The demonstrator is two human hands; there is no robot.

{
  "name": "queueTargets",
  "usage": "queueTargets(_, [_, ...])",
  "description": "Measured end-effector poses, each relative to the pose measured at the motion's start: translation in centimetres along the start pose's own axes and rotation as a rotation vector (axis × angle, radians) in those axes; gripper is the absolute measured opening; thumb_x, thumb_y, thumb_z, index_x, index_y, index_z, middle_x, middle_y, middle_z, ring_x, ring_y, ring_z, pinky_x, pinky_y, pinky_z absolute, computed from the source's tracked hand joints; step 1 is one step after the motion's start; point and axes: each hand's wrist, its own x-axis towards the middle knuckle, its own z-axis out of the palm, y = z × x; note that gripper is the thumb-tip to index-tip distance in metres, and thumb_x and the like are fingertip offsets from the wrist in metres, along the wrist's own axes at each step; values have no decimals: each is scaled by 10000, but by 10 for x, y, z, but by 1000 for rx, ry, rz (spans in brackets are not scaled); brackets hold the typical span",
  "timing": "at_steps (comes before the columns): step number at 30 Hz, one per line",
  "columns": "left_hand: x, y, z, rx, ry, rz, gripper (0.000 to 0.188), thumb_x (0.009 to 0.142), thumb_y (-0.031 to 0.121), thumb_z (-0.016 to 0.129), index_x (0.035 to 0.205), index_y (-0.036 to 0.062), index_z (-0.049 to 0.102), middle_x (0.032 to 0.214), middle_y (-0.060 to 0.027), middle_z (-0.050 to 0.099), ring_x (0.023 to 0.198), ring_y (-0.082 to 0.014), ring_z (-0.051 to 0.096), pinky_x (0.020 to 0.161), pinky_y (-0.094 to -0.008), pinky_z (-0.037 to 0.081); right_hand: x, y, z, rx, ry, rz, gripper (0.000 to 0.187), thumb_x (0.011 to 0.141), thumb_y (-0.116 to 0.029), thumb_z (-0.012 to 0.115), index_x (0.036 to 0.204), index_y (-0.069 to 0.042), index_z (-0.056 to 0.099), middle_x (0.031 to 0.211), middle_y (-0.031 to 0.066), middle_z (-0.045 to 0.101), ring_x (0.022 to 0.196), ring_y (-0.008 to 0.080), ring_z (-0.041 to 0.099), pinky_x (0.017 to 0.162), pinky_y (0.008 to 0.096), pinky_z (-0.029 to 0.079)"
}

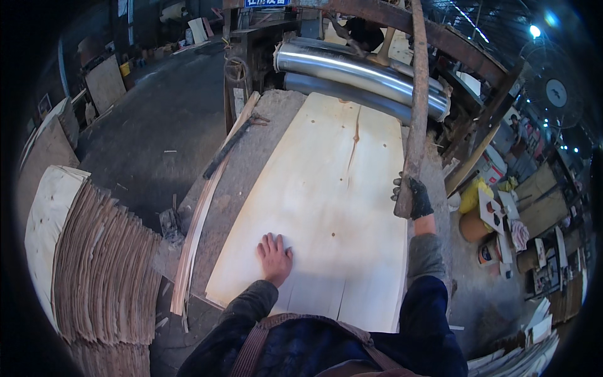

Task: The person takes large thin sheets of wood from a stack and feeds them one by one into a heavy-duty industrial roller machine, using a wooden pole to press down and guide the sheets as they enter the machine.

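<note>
A large pale sheet of wood veneer with knots and a brown split lies before me on a dusty grey table. My left hand is bare and rests flat on the veneer's near left part, fingers stretched out. My right hand, in a dark glove, is closed round the lower end of a long rough wooden pole at the sheet's right edge. The pole runs up past a pair of metal rollers; the upper one is shiny. The veneer's far edge reaches close to the lower roller.
Left of me stands a tall stack of veneer sheets. Thin wood strips and a dark bar lie along the table's left side. A person is behind the rollers. Buckets and a fan stand at right.
</note>
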Motion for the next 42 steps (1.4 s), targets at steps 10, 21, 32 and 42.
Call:
queueTargets(10, [1, 1, 0, -2, -18, -21, 498, 783, 266, 517, 1197, 5, 427, 1258, -243, 367, 1193, -382, 301, 978, -510, 205, 4, 4, -9, 3, 86, 27, 372, 794, -226, 573, 1098, -40, 468, 953, 171, 570, 742, 286, 571, 646, 439, 503])
queueTargets(21, [-2, 2, 0, 109, 17, 45, 500, 775, 274, 525, 1191, 15, 426, 1251, -227, 371, 1187, -365, 306, 973, -495, 215, 2, 7, -12, 54, 33, 39, 394, 788, -244, 580, 1115, -57, 464, 970, 173, 567, 777, 292, 574, 680, 445, 501])
queueTargets(32, [-6, -16, 30, 1085, 112, 197, 495, 780, 274, 520, 1193, 15, 430, 1254, -228, 371, 1196, -371, 294, 974, -501, 207, 6, 7, -10, 55, 17, 47, 483, 748, -277, 624, 1141, -54, 452, 986, 179, 565, 801, 311, 573, 691, 457, 495])
queueTargets(42, [-9, -20, 34, 1197, 114, 290, 502, 781, 263, 526, 1201, 9, 421, 1259, -240, 359, 1195, -386, 286, 973, -513, 202, 9, 10, -21, 87, -14, 48, 457, 762, -271, 605, 1140, -57, 462, 993, 180, 566, 805, 312, 573, 692, 458, 494])
